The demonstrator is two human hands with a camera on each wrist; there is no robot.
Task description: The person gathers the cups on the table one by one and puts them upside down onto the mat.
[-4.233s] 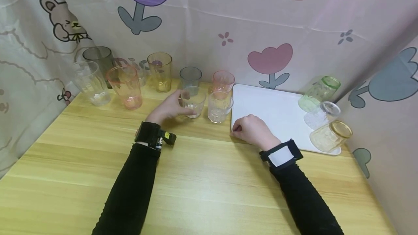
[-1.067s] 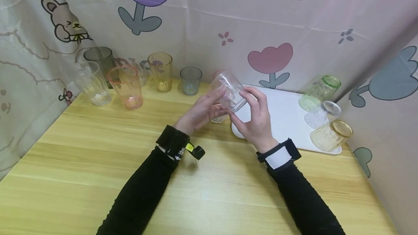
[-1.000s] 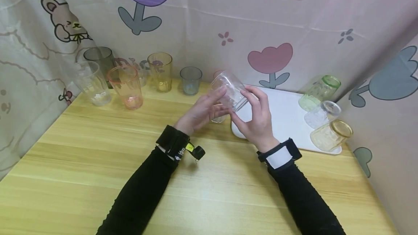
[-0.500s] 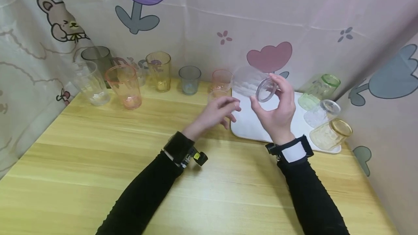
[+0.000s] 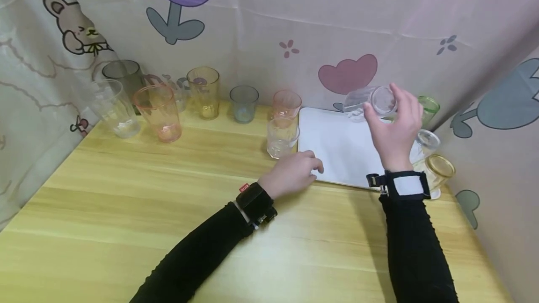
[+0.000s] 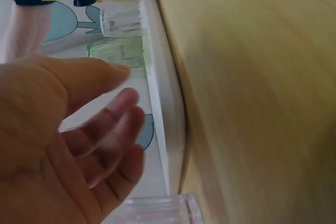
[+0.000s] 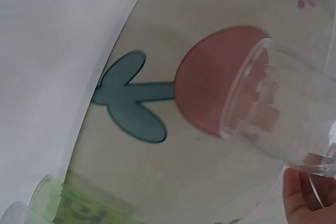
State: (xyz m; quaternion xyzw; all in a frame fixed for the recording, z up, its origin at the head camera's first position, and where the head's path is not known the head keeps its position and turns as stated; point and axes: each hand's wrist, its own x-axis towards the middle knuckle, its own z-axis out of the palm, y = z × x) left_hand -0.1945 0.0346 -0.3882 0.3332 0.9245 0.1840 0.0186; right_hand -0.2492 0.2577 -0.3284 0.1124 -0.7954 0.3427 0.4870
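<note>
Right hand (image 5: 393, 130) grips clear glass (image 5: 368, 102) sideways above tray (image 5: 337, 148), matching tipped glasses (image 5: 425, 153) far right. Left hand (image 5: 292, 172) relaxed, empty, steadying tray's near edge.

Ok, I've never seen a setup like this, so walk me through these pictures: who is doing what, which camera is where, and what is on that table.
There is no machine: a person in black sleeves works with bare hands and wears three cameras. The wide picture comes from the head and looks down at the wooden table. The other two come from the wrists, close up and tilted.

The right hand holds a clear glass, tipped on its side, in the air above the white tray. The right wrist view shows that glass's open mouth against the flowered curtain. The left hand holds nothing and rests, fingers relaxed, at the tray's near left corner.

On the tray's right side lie a green glass, a clear one and a yellow one, leaning against the curtain. A row of coloured and clear glasses stands upright along the back left.
</note>
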